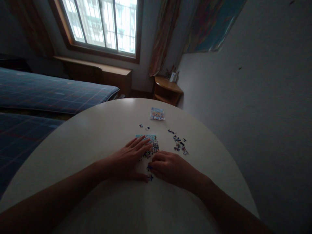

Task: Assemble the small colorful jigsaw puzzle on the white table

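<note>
The puzzle (153, 145), partly joined, lies flat near the middle of the round white table (97, 130), just ahead of both hands. Its top edge shows a pale blue strip; its lower part is ragged and dark.

The left hand (129, 161) lies palm down on the table, and its fingers (141, 144) are straight and slightly spread. They rest over the puzzle's left and lower part. The thumb stretches along the table toward the right hand, and a single piece (150, 177) lies just at its tip.

The right hand (172, 168) rests knuckles up just right of the left hand. Its fingers (158, 157) are bent and drawn together, with their tips at the puzzle's lower right edge. A small dark piece (149, 167) sits at the lowest fingertips, but the light is too dim to tell whether it is pinched or only touched.

A scatter of loose pieces (179, 143) lies to the right of the puzzle, near the right hand but apart from it. Two more pieces (143, 126) lie beyond the puzzle's top edge. Farther off sits a small printed card (157, 113).

Left of the table is a bed (48, 91) with a blue checked cover. A barred window (102, 22) glows at the back, with a curtain (162, 35) beside it and a wooden corner shelf (167, 89) below. A plain wall (255, 97) runs along the right.
</note>
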### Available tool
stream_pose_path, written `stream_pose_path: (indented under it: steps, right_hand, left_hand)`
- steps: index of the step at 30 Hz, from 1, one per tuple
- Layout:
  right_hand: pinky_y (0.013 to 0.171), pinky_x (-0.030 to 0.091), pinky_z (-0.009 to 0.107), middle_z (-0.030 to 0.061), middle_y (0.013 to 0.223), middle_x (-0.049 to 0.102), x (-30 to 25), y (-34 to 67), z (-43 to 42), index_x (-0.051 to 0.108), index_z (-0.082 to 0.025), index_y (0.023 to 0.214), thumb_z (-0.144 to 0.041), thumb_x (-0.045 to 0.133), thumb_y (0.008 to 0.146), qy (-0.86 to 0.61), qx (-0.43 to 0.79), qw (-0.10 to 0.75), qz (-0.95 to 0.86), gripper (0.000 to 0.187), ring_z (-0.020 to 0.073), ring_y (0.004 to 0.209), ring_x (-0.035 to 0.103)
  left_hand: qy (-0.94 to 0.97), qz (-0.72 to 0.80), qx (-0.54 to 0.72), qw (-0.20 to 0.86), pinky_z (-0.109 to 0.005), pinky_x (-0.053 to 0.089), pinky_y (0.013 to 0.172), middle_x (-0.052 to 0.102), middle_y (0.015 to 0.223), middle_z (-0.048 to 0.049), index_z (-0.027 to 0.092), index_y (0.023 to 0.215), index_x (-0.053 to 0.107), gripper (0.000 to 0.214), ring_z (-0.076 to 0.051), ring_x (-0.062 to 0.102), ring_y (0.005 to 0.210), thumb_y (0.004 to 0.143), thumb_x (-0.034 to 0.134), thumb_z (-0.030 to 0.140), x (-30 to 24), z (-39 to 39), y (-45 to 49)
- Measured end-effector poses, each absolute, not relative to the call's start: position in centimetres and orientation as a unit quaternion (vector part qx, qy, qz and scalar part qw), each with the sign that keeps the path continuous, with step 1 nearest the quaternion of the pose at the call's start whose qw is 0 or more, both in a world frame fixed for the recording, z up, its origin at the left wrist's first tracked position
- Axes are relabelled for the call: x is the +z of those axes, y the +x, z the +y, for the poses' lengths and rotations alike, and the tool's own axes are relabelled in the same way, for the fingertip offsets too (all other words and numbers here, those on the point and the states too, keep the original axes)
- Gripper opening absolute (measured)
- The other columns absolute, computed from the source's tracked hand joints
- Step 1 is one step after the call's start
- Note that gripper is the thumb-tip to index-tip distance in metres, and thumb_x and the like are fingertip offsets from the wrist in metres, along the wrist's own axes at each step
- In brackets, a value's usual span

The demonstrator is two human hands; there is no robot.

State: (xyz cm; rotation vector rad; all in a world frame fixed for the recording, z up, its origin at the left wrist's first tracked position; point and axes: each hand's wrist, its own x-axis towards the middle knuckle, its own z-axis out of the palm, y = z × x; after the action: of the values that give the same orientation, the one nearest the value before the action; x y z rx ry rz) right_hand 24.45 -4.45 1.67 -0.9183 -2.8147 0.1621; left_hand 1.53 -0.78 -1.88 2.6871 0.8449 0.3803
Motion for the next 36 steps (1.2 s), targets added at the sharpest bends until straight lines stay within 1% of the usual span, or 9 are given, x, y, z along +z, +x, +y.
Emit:
stream_pose_path:
  steps: [3, 9, 15, 19, 22, 28, 32, 36]
  right_hand:
    - [0.078, 0.05, 0.029, 0.0077, 0.093, 0.07, 1.6, 24.6, -4.2, 0.073, -0.016, 0.094, -0.021, 0.053, 0.095, -0.276, 0.023, 0.082, -0.957, 0.02, 0.0172, 0.082, 0.063]
    - [0.08, 0.051, 0.029, 0.0073, 0.096, 0.069, 2.0, 24.9, -4.0, 0.072, -0.017, 0.098, -0.016, 0.057, 0.092, -0.253, 0.015, 0.072, -0.965, 0.016, 0.0173, 0.086, 0.064]
    - [0.079, 0.052, 0.029, 0.0082, 0.096, 0.068, 1.7, 24.9, -3.6, 0.069, -0.016, 0.102, -0.017, 0.056, 0.096, -0.231, -0.031, 0.052, -0.971, 0.015, 0.0176, 0.086, 0.064]
    - [0.081, 0.052, 0.03, 0.0081, 0.095, 0.068, 1.4, 24.9, -3.4, 0.067, -0.015, 0.098, -0.017, 0.056, 0.095, -0.218, -0.042, 0.066, -0.973, 0.011, 0.0173, 0.087, 0.064]
    - [0.079, 0.052, 0.028, 0.0068, 0.096, 0.067, 1.3, 24.9, -3.3, 0.067, -0.016, 0.097, -0.017, 0.055, 0.096, -0.213, -0.042, 0.076, -0.973, 0.011, 0.016, 0.086, 0.063]
    - [0.078, 0.052, 0.029, 0.0059, 0.093, 0.067, 1.2, 25.0, -3.1, 0.066, -0.016, 0.098, -0.019, 0.056, 0.096, -0.203, -0.07, 0.075, -0.974, 0.011, 0.0166, 0.083, 0.062]
    - [0.081, 0.052, 0.03, 0.0068, 0.093, 0.067, 1.0, 24.9, -3.0, 0.065, -0.015, 0.097, -0.019, 0.053, 0.098, -0.192, -0.061, 0.08, -0.976, 0.013, 0.0177, 0.087, 0.062]
    - [0.082, 0.051, 0.03, 0.0076, 0.096, 0.066, 0.9, 24.9, -3.0, 0.065, -0.016, 0.098, -0.024, 0.052, 0.098, -0.218, 0.012, 0.108, -0.97, 0.015, 0.0175, 0.088, 0.061]
  left_hand:
    - [0.935, 0.3, 0.116, 0.151, -0.053, 0.016, 0.119, 0.02, 0.162, -0.0154, 0.017, 0.154, 0.022, 0.108, -0.037, 0.011, 0.149, 0.074, 0.061, 0.077, -2.2, -0.7, 1.5]
    - [0.936, 0.301, 0.105, 0.151, -0.051, 0.015, 0.12, 0.02, 0.162, -0.0151, 0.017, 0.155, 0.02, 0.109, -0.036, 0.013, 0.149, 0.074, 0.059, 0.079, -2.3, -0.6, 1.4]
    - [0.936, 0.306, 0.092, 0.147, -0.05, 0.014, 0.121, 0.019, 0.162, -0.0138, 0.015, 0.155, 0.021, 0.109, -0.034, 0.013, 0.149, 0.075, 0.055, 0.081, -2.1, -0.6, 1.4]
    - [0.935, 0.309, 0.09, 0.146, -0.048, 0.014, 0.121, 0.019, 0.163, -0.0115, 0.017, 0.155, 0.02, 0.108, -0.033, 0.013, 0.15, 0.076, 0.053, 0.082, -2.1, -0.6, 1.4]
    - [0.935, 0.311, 0.089, 0.144, -0.048, 0.014, 0.122, 0.018, 0.163, -0.0102, 0.018, 0.156, 0.02, 0.11, -0.034, 0.013, 0.15, 0.074, 0.052, 0.084, -2.1, -0.6, 1.4]
    - [0.934, 0.311, 0.09, 0.148, -0.05, 0.016, 0.121, 0.021, 0.162, -0.0104, 0.021, 0.156, 0.02, 0.107, -0.034, 0.014, 0.149, 0.075, 0.054, 0.082, -1.6, -0.7, 1.5]
    - [0.935, 0.31, 0.089, 0.148, -0.05, 0.016, 0.121, 0.02, 0.162, -0.011, 0.02, 0.156, 0.02, 0.107, -0.035, 0.014, 0.149, 0.075, 0.055, 0.082, -1.7, -0.6, 1.4]
    - [0.936, 0.305, 0.103, 0.145, -0.049, 0.016, 0.121, 0.021, 0.162, -0.0105, 0.021, 0.156, 0.019, 0.107, -0.034, 0.016, 0.149, 0.076, 0.056, 0.081, -2.1, -0.5, 1.3]
